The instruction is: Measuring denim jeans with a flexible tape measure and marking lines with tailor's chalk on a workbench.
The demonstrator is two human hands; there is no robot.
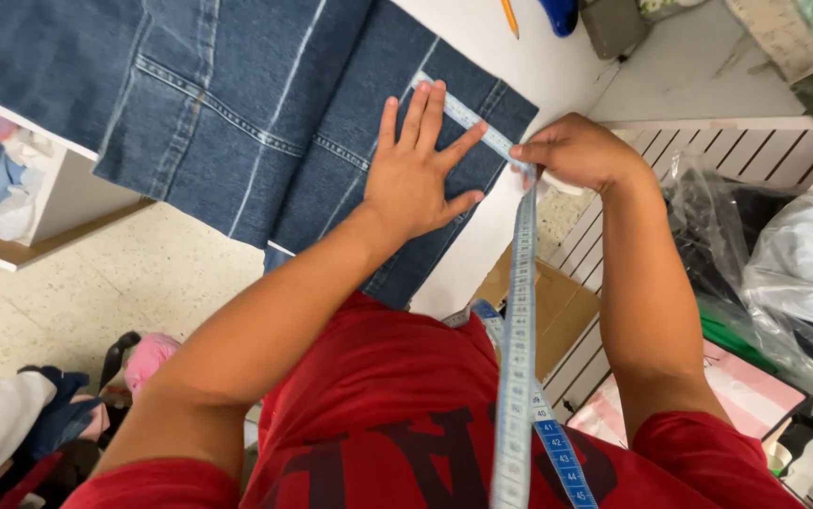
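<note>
Jeans [237,104] on table [557,66], left hand [416,174] on jeans, tape measure [518,311] along jeans' right edge, right hand [572,151] right of jeans, cardboard box [557,306] below table

White counter [557,71] bearing blue jeans [237,104] spread flat, hem overhanging the near edge; pale blue tape [468,121] laid across the denim; yellow pencil [510,17] and blue object [559,13] at the far side.

Speckled beige terrazzo floor [133,273]; white worktable [557,66]; white open shelf unit [67,193] left; white slatted panel [755,146] right; cardboard box [557,311] below.
</note>
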